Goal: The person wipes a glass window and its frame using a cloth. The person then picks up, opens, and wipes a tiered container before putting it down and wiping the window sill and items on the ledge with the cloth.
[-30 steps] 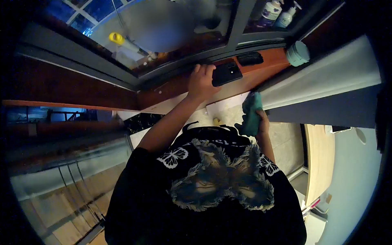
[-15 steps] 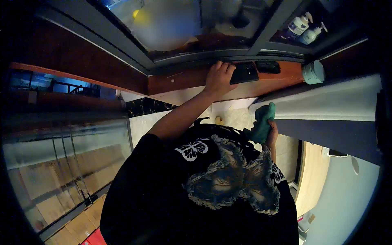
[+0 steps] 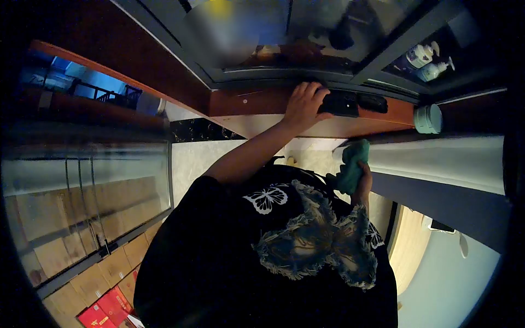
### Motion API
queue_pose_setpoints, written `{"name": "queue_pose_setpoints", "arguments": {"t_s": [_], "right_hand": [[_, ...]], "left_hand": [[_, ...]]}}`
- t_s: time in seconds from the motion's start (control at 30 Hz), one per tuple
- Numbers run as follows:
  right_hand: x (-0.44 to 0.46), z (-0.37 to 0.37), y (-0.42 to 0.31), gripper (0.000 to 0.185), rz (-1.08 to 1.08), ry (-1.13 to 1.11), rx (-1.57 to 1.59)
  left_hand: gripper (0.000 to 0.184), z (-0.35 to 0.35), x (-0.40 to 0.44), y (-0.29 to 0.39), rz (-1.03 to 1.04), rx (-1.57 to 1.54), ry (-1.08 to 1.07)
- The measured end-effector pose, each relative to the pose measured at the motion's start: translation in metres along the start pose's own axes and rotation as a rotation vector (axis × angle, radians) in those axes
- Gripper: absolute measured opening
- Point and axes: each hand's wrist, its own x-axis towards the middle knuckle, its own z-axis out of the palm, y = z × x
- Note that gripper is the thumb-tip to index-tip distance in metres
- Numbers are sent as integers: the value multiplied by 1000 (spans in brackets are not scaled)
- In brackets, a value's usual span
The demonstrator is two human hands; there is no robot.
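Observation:
My left hand [image 3: 306, 107] reaches forward to the reddish-brown ledge [image 3: 262, 103], its fingers curled around the left end of a black phone [image 3: 340, 104]. The phone lies on the ledge under the window frame, and a second dark object [image 3: 372, 103] lies just to its right. Lower and to the right, my right hand [image 3: 363, 184] is closed on a bunched green cloth [image 3: 353, 167], held in front of my body beside the curtain.
A pale green jar [image 3: 427, 119] stands at the ledge's right end. Pump bottles [image 3: 429, 61] show behind the glass. On the right hangs a grey and white curtain [image 3: 437, 164]. Red packets [image 3: 109, 309] and cardboard boxes [image 3: 90, 281] are at lower left.
The view has turned, shifting the ledge and phone to the right in the picture. My left hand stays at the phone's left end. The green cloth remains in my right hand.

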Motion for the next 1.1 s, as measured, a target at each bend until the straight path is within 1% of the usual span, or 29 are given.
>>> {"name": "queue_pose_setpoints", "arguments": {"t_s": [0.03,0.07,0.13,0.2,0.27,0.3,0.37,0.5,0.57,0.6,0.67,0.7,0.77,0.9,0.97,1.0,1.07,1.1], "right_hand": [[-1,1,0,50,-7,-11,10],[-1,2,-1,50,-13,-21,21],[-3,5,-1,50,-37,-2,-23],[-2,4,0,50,-62,16,-59],[4,-7,3,50,-16,-43,-58],[7,-10,5,50,-11,-44,-56],[12,-15,10,49,-63,-55,-55],[9,-1,4,53,-14,-93,-125],[3,21,-2,49,-43,-67,-75],[4,24,-4,49,-41,-68,-77],[5,31,-6,50,-93,-41,-133],[8,30,-5,50,-92,-42,-134],[11,26,-2,50,-109,-36,-159],[8,23,-3,52,-96,-22,-130],[6,20,0,52,-98,-15,-130],[5,19,1,53,-100,-12,-128],[3,17,1,52,-86,-6,-154],[3,15,2,52,-83,-2,-161]], "left_hand": [[52,-7,-4,-2,-6,-78,6],[52,-12,-12,-8,-11,-73,9],[33,-27,-35,-30,86,20,130],[24,-61,-59,-49,-82,-38,94],[25,-86,-83,-70,-183,52,179],[25,-98,-90,-79,-185,56,176],[30,-113,-101,-91,-311,216,88],[32,-119,-94,-93,-292,152,135],[30,-120,-89,-95,-311,158,22],[30,-119,-88,-96,-314,159,23],[22,-117,-88,-98,-324,142,49],[22,-117,-87,-98,-325,142,50],[21,-118,-85,-97,-348,156,-22],[18,-115,-78,-96,-310,196,-55],[15,-116,-73,-94,-323,214,-125],[15,-114,-72,-96,-319,212,-127],[11,-109,-68,-102,-333,298,-246],[11,-107,-67,-105,-326,295,-249]]}}
